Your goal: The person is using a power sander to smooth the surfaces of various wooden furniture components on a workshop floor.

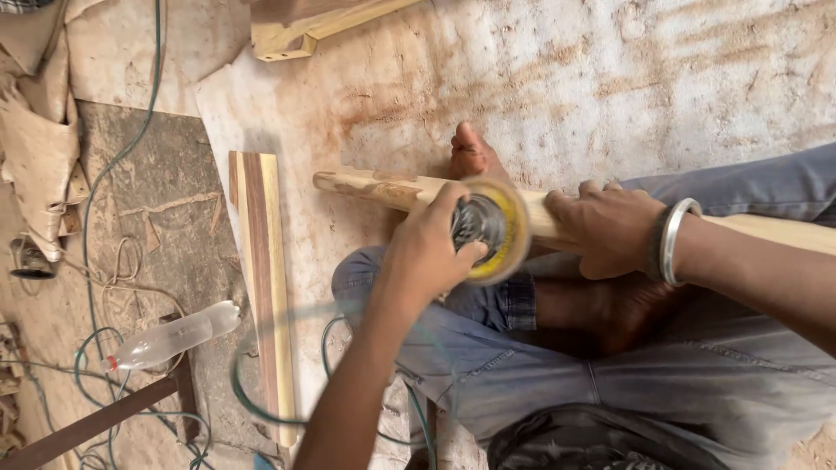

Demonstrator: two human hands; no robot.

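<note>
Two hands work on one long pale wooden post (557, 218), which lies across the person's lap with its far end beside a bare foot (472, 155). The left hand (427, 252) is wrapped around a grinder with a yellow-rimmed sanding disc (498, 231) set against the post; the right hand (605, 228), fingers curled, presses the post down. A striped plank (261, 278), a green cable (104, 183) and a plastic bottle (174, 337) lie on the floor.

Landmark: wooden post (383, 188), lying across the person's lap and foot (471, 155), on the floor (610, 78). Left hand (427, 252) on the disc tool (492, 228), which sits against the post mid-length. Right hand (605, 228) on the post, just right of the tool. Flat plank (261, 278) left of the post's end. Plastic bottle (170, 338) further left, below. Wood frame corner (292, 36) beyond the post, well apart.
</note>
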